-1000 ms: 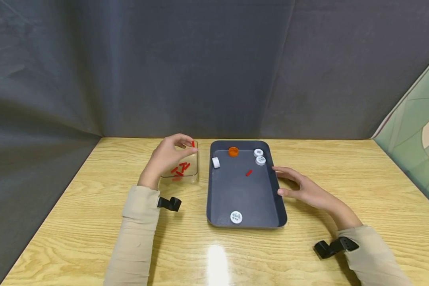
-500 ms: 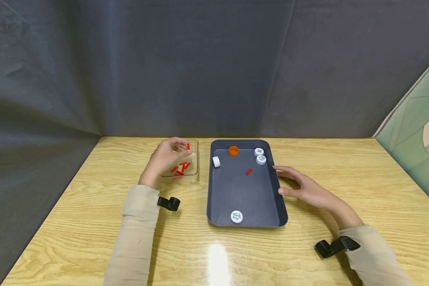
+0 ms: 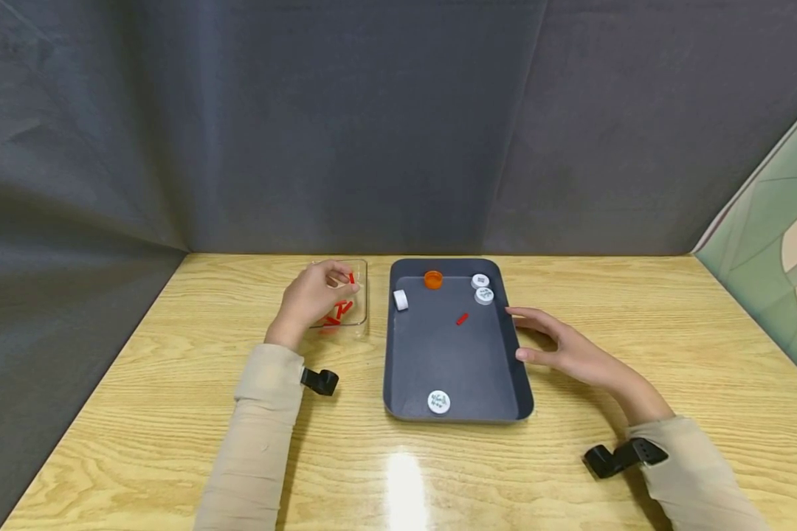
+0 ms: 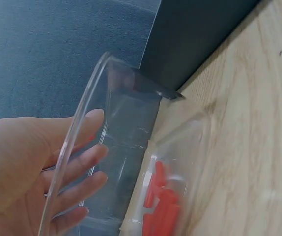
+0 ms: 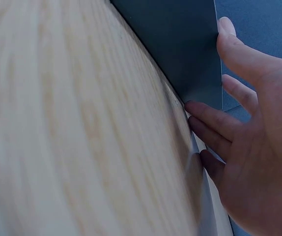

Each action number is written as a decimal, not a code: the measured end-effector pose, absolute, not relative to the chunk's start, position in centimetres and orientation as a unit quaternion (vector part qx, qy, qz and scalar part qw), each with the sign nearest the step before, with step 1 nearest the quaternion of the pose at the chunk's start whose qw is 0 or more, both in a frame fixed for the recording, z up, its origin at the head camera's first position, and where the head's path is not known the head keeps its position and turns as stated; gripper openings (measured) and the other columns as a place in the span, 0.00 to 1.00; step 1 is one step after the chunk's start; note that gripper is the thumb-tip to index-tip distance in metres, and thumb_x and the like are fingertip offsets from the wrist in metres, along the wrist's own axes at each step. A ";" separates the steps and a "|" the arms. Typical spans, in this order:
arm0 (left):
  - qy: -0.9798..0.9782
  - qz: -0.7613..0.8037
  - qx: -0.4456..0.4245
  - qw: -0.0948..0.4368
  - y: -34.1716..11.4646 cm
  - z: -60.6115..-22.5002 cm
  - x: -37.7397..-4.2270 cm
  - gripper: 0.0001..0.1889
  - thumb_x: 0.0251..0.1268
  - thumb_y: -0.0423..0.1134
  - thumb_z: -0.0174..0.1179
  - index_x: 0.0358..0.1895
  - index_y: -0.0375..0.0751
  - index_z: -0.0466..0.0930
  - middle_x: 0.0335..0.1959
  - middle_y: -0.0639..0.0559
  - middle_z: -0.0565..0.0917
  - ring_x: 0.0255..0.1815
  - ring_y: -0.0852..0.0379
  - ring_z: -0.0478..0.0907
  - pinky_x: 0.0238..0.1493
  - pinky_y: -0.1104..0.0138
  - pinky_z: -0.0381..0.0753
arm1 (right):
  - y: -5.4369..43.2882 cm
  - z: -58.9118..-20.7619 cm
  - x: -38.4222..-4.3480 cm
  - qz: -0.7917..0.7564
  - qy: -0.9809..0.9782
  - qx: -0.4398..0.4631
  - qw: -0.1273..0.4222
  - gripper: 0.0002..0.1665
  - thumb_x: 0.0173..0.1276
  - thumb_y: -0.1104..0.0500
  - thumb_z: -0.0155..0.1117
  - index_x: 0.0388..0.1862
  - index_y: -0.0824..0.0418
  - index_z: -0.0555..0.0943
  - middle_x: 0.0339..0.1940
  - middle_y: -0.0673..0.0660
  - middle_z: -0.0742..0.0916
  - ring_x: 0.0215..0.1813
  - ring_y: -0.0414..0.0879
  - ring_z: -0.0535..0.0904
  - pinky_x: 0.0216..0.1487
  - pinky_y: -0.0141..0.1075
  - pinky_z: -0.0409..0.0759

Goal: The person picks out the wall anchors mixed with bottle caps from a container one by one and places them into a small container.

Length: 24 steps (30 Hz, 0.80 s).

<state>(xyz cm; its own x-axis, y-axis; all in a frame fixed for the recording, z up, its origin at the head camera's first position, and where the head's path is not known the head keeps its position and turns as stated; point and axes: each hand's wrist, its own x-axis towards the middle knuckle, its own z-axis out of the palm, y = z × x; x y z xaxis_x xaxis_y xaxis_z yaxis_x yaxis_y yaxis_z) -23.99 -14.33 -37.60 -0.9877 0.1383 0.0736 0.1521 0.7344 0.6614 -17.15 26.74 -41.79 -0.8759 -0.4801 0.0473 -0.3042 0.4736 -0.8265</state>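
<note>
In the head view my left hand [image 3: 311,296] is over a clear plastic box [image 3: 366,299], pinching a small red stick [image 3: 352,278] between thumb and fingertips. Several more red sticks [image 4: 163,209] lie at the bottom of that box, seen through its wall in the left wrist view. The held stick is mostly hidden there behind the fingers. My right hand [image 3: 567,355] has its fingers and thumb spread against the right side of a dark grey tray [image 3: 452,361]. In the right wrist view the fingertips touch the tray's outer wall [image 5: 180,49].
Inside the tray lie a lone red stick [image 3: 462,318], an orange cap [image 3: 433,279], a white cap on its side [image 3: 401,299], two white caps [image 3: 483,296] at the right edge, and another white cap [image 3: 439,402] near the front. A grey curtain [image 3: 345,133] hangs behind the wooden table [image 3: 173,383].
My left hand has lowered slightly toward me over the clear box, still pinching the red stick. The right hand and the tray have stayed in place.
</note>
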 end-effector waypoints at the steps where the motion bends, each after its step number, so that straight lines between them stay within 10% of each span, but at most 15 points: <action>1: -0.932 -0.354 -0.077 0.012 -14.3 -37.7 -24.0 0.20 0.65 0.48 0.66 0.57 0.43 0.81 0.47 0.53 0.85 0.51 0.51 0.79 0.50 0.53 0.75 | 26.7 -41.8 -17.1 -0.459 0.853 -0.230 0.096 0.41 0.70 0.57 0.67 0.77 0.61 0.60 0.72 0.66 0.71 0.73 0.63 0.63 0.61 0.21 0.65; 24: -0.921 -0.378 -0.094 0.025 -14.1 -36.9 -23.6 0.20 0.68 0.46 0.64 0.59 0.42 0.81 0.51 0.48 0.83 0.55 0.47 0.77 0.55 0.52 0.75 | 26.7 -41.8 -17.1 -0.446 0.863 -0.216 0.099 0.42 0.70 0.54 0.67 0.77 0.60 0.60 0.73 0.66 0.69 0.73 0.63 0.63 0.62 0.19 0.61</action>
<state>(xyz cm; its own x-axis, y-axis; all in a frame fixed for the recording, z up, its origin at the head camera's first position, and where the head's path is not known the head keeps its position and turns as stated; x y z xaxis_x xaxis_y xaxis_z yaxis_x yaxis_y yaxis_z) -23.62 -14.08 -36.91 -0.9810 0.1546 0.1170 0.1922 0.6959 0.6919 -17.14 26.69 -41.79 -0.8870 -0.4613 0.0221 -0.2848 0.5087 -0.8125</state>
